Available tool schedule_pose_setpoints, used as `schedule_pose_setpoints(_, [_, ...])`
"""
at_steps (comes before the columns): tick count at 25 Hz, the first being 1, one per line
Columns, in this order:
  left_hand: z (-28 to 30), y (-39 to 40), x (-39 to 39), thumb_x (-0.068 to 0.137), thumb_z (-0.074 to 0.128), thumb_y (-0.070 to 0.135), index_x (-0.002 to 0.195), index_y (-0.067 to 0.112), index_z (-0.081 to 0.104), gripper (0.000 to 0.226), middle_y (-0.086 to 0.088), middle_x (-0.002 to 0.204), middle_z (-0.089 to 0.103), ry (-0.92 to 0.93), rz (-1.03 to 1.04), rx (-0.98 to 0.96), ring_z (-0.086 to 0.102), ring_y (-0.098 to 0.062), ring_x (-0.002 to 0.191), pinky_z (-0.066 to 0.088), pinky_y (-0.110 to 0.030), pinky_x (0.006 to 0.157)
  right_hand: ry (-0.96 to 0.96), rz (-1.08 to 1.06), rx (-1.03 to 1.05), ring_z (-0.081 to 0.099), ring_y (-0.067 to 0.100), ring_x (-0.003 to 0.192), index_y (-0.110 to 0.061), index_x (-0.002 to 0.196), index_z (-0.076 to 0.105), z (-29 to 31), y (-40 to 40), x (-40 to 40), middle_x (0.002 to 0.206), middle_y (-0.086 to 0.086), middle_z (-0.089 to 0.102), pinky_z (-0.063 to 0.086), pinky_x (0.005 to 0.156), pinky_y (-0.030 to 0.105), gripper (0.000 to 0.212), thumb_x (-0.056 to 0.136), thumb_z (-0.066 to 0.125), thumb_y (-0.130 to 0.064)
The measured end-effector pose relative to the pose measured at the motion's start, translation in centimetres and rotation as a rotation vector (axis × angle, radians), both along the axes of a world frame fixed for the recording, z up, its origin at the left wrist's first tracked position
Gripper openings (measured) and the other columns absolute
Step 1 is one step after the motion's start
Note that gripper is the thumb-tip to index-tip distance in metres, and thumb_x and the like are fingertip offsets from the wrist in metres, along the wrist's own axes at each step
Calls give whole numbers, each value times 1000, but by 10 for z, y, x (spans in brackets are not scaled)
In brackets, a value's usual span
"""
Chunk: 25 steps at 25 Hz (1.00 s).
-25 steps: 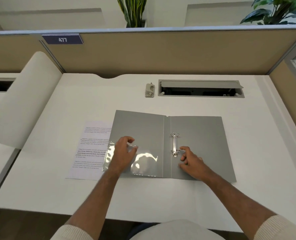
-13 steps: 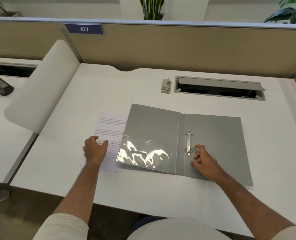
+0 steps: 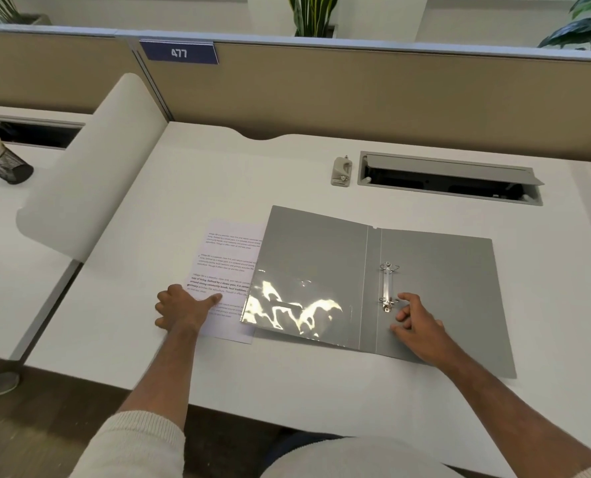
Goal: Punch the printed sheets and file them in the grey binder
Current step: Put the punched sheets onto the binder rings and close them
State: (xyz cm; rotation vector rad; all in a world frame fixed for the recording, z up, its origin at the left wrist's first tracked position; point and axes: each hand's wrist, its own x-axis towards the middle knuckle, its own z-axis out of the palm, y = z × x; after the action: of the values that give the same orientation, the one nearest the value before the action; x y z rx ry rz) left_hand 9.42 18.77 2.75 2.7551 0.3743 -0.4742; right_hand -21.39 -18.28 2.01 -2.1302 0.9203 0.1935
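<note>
Flat matte grey binder (image 3: 435, 288) lying open on smooth white desk (image 3: 218, 174), glossy clear pocket (image 3: 294, 308) inside. Left hand (image 3: 180, 310) spread, gripping nothing, on white printed sheets (image 3: 225, 267) partly hidden beneath cover. Right hand (image 3: 421, 327) loosely curled, empty, beside 2 metal rings (image 3: 388, 286). Print illegible.

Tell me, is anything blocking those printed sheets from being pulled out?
Yes: the grey binder's open left cover overlaps the printed sheets' right edge. The left hand already rests on their near left corner.
</note>
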Motion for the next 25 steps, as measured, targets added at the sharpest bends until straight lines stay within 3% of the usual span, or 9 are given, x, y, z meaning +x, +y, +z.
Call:
schedule_pose_setpoints(5, [1, -1, 9, 67, 96, 51, 136, 7, 50, 94, -19, 140, 55, 41, 46, -79, 49, -42, 135, 37, -58, 109, -1, 22, -19, 64, 11, 85, -31, 137, 45, -4, -2, -1, 98, -12, 60, 42, 102, 47, 59, 88, 74, -21])
schedule_pose_setpoints(9, [-2, 2, 14, 69, 97, 44, 123, 9, 54, 77, -11, 121, 68, 92, 50, -179, 62, -40, 121, 32, -53, 107, 1, 22, -7, 63, 9, 85, -32, 137, 44, -3, -2, 0, 98, -13, 59, 40, 102, 44, 57, 89, 73, -21])
schedule_pose_setpoints(12, [-7, 8, 19, 65, 97, 42, 111, 14, 65, 63, -6, 112, 76, 108, -6, -247, 70, -36, 105, 45, -54, 105, 2, 27, -4, 63, 9, 85, -32, 138, 44, -3, -3, -1, 98, -11, 60, 40, 102, 43, 57, 90, 72, -21])
schedule_pose_setpoints(15, [7, 3, 19, 73, 95, 26, 113, 8, 70, 51, -15, 115, 77, 73, -66, -306, 72, -37, 100, 59, -50, 92, 5, 24, 4, 62, 8, 84, -31, 139, 44, -3, -2, -1, 97, -11, 59, 39, 103, 43, 57, 90, 72, -19])
schedule_pose_setpoints(18, [36, -9, 19, 82, 89, 13, 120, 1, 69, 44, -20, 119, 75, -8, -107, -349, 72, -40, 105, 58, -44, 83, 4, 22, 16, 62, 10, 85, -31, 140, 43, -2, -2, 0, 97, -10, 59, 37, 102, 42, 58, 90, 71, -18])
schedule_pose_setpoints(25, [99, -42, 24, 88, 82, 18, 113, 6, 64, 33, -14, 110, 72, -184, -251, -347, 70, -34, 95, 51, -35, 66, -13, 29, 41, 62, 9, 85, -34, 139, 42, 0, -4, -2, 98, -10, 59, 37, 102, 41, 58, 90, 72, -21])
